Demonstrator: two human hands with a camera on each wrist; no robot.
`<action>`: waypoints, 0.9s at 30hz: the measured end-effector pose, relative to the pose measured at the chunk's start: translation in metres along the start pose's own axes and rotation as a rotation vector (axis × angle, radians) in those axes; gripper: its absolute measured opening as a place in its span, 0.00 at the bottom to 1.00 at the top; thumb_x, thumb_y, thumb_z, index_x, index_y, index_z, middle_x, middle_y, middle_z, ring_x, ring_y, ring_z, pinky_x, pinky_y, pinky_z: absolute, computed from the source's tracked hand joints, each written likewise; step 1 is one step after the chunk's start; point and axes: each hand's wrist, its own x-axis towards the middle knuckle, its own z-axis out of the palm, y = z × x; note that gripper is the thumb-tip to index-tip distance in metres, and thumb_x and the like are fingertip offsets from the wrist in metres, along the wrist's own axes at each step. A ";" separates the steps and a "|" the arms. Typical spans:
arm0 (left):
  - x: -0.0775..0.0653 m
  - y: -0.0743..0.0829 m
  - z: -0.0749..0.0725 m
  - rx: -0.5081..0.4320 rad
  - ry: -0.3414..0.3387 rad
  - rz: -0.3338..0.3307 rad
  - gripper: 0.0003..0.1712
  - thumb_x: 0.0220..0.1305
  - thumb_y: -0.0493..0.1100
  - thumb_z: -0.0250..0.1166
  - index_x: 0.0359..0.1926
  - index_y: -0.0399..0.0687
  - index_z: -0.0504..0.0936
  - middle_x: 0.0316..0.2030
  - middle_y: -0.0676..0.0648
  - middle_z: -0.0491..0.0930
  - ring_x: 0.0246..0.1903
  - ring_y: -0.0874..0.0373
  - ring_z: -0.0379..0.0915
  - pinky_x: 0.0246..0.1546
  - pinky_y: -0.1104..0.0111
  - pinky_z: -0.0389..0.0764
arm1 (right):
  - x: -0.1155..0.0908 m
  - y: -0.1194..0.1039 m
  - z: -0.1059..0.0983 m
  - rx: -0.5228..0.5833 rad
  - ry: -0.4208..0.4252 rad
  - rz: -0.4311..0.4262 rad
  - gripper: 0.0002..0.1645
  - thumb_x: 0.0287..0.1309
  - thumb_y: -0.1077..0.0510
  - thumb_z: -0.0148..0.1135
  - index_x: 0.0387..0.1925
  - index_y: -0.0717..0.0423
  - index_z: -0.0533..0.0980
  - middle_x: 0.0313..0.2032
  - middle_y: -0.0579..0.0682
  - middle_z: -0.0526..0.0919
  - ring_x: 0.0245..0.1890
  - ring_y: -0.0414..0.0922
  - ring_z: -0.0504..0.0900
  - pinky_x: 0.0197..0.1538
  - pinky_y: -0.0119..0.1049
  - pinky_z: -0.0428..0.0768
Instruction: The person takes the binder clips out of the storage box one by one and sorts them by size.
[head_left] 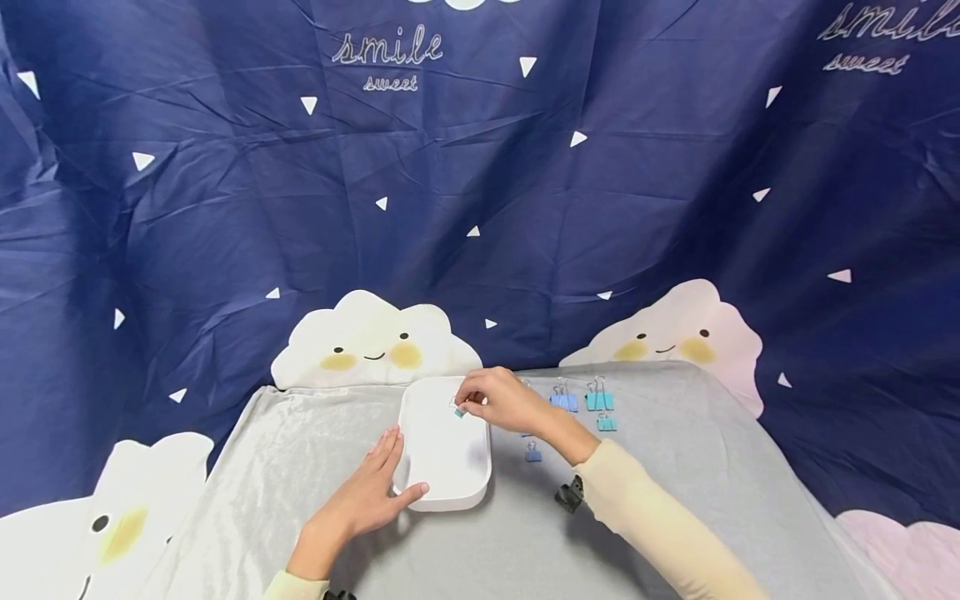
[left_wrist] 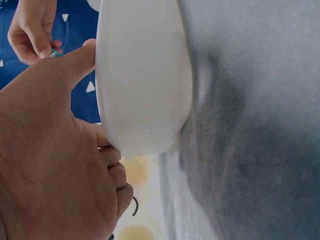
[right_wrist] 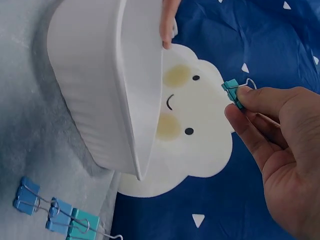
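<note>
A white rectangular plastic box [head_left: 450, 505] stands on the grey cloth, with its open top facing up. My left hand [head_left: 365, 492] rests along its left rim, fingers extended and the thumb spread over the near corner. Above the far right part of the box, my right hand [head_left: 506, 400] pinches a small teal binder clip [right_wrist: 232, 92] between thumb and index finger. One silver wire handle of the clip sticks out beside the thumb in the right wrist view.
Right of the box lie more binder clips: a larger blue clip [head_left: 564, 402], a larger teal clip [head_left: 599, 401], a small teal clip [head_left: 607, 424] and a small dark blue clip [head_left: 533, 456]. My right forearm partly covers this group. A navy curtain [head_left: 480, 167] hangs behind.
</note>
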 end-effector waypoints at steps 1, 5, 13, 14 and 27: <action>0.000 0.000 0.000 -0.001 0.001 0.001 0.59 0.73 0.70 0.61 0.83 0.30 0.52 0.85 0.33 0.47 0.85 0.37 0.41 0.85 0.44 0.50 | -0.002 0.001 -0.001 0.006 0.014 0.004 0.05 0.66 0.65 0.72 0.39 0.54 0.89 0.40 0.45 0.91 0.38 0.39 0.88 0.41 0.24 0.86; 0.000 -0.001 0.001 0.000 0.001 0.000 0.59 0.73 0.70 0.61 0.82 0.30 0.52 0.85 0.33 0.47 0.85 0.37 0.41 0.85 0.44 0.49 | -0.009 0.007 -0.006 0.011 0.076 0.002 0.03 0.65 0.64 0.73 0.39 0.54 0.90 0.39 0.45 0.90 0.36 0.38 0.88 0.40 0.25 0.86; 0.001 -0.001 0.001 0.007 0.007 0.003 0.59 0.73 0.70 0.60 0.82 0.29 0.53 0.85 0.33 0.47 0.85 0.38 0.41 0.85 0.44 0.49 | -0.026 0.017 -0.022 0.063 0.135 0.044 0.03 0.64 0.63 0.75 0.39 0.55 0.89 0.37 0.46 0.90 0.36 0.38 0.88 0.42 0.30 0.89; 0.002 -0.001 0.001 0.007 0.008 0.004 0.59 0.73 0.70 0.60 0.82 0.29 0.52 0.85 0.33 0.47 0.85 0.38 0.41 0.85 0.44 0.49 | -0.028 0.018 -0.024 0.070 0.138 0.046 0.03 0.64 0.64 0.75 0.39 0.55 0.89 0.37 0.46 0.90 0.36 0.39 0.88 0.42 0.31 0.89; 0.002 -0.001 0.001 0.004 0.007 0.007 0.59 0.73 0.69 0.61 0.82 0.29 0.52 0.85 0.32 0.47 0.85 0.37 0.41 0.85 0.44 0.50 | -0.053 0.035 -0.041 0.042 0.175 0.115 0.04 0.61 0.66 0.76 0.38 0.56 0.89 0.35 0.46 0.91 0.36 0.40 0.89 0.43 0.33 0.90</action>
